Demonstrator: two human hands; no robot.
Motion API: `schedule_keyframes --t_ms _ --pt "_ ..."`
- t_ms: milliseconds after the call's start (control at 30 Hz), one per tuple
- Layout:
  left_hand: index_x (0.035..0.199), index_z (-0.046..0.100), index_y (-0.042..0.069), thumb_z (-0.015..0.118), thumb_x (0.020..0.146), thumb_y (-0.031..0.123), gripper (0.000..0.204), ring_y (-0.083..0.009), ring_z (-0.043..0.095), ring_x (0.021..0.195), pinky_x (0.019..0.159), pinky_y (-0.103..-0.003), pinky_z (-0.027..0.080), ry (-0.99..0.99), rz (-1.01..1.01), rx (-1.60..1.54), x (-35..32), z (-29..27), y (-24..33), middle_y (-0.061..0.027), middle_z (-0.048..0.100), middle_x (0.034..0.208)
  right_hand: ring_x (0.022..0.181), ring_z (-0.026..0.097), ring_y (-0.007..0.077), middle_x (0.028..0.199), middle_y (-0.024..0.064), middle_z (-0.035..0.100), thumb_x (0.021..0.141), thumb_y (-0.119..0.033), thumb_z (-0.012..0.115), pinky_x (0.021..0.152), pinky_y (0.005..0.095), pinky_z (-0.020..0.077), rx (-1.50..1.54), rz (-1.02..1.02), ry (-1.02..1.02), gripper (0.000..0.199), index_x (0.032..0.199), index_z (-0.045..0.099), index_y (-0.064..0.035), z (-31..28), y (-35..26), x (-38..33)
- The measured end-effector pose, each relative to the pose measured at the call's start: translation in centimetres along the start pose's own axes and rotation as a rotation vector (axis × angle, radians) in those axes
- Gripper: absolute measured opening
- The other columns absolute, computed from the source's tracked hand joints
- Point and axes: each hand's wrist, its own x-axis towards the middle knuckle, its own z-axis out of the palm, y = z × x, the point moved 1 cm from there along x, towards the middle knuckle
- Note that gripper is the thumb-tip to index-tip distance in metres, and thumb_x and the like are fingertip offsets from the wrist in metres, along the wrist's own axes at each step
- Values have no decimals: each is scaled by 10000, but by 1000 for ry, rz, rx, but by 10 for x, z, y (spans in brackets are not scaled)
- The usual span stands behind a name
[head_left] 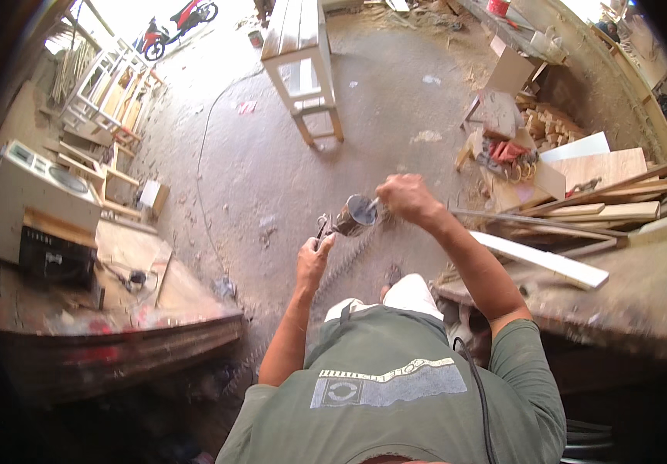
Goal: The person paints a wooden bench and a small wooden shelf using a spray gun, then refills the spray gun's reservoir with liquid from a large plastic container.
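Note:
My left hand (313,263) is closed around the handle of what looks like a spray gun (323,224). Its round metal cup (347,220) is open and tilted a little, with grey inside. From the right, my right hand (409,197) reaches over the cup, its fingers closed on a short pale stick (373,205). The stick's lower end is at the cup's mouth; how deep it goes I cannot tell. Both hands are held out in front of my body, above the floor.
Ahead stands a tall wooden stool-like frame (299,46). On the right are a low work stand (523,182) with tools and stacked boards (604,213). A workbench (140,329) and a speaker-like cabinet (47,201) are at left. A cable (204,147) crosses the floor.

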Motion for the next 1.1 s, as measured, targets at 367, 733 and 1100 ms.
schedule_keyframes --t_ms 367,733,1100 --pt "784 630 -61 656 864 613 680 -174 538 643 610 -383 457 -96 33 56 228 82 183 -115 583 642 774 712 299 764 137 691 839 -132 628 719 410 552 -162 -42 -55 134 760 733 -105 -93 200 179" --pt "805 620 -72 611 863 655 729 -327 576 700 730 -455 473 -269 134 113 569 171 274 -250 580 709 907 719 317 878 118 728 835 -163 652 761 429 563 -161 191 -40 107 798 740 -116 -130 431 400" --pt "749 556 -64 631 853 658 733 -286 563 652 666 -447 453 -366 207 167 828 244 450 -218 569 665 901 722 312 910 114 741 898 -235 634 848 414 543 -155 393 18 169 918 767 -134 -210 630 559"
